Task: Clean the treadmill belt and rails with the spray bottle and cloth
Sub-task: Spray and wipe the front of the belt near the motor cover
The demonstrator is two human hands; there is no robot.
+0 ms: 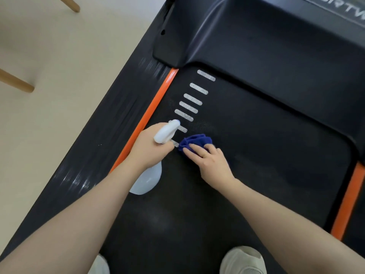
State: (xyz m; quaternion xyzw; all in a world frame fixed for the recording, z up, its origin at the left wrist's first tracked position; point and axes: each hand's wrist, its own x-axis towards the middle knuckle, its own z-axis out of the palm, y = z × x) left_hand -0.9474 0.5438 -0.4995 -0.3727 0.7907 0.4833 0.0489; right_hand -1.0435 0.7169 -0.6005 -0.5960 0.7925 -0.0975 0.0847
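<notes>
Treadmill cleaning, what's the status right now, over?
Left hand grips spray bottle. Right hand presses blue cloth flat on belt, beside the white stripes. Nothing in the way.

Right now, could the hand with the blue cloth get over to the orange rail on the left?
Probably not straight away: the left hand with the spray bottle sits between the right hand, cloth and orange rail.

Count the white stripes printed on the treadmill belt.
7 show, in a row beside the left orange rail: five clear ones, two partly behind the spray bottle. The hands may hide more.
</notes>
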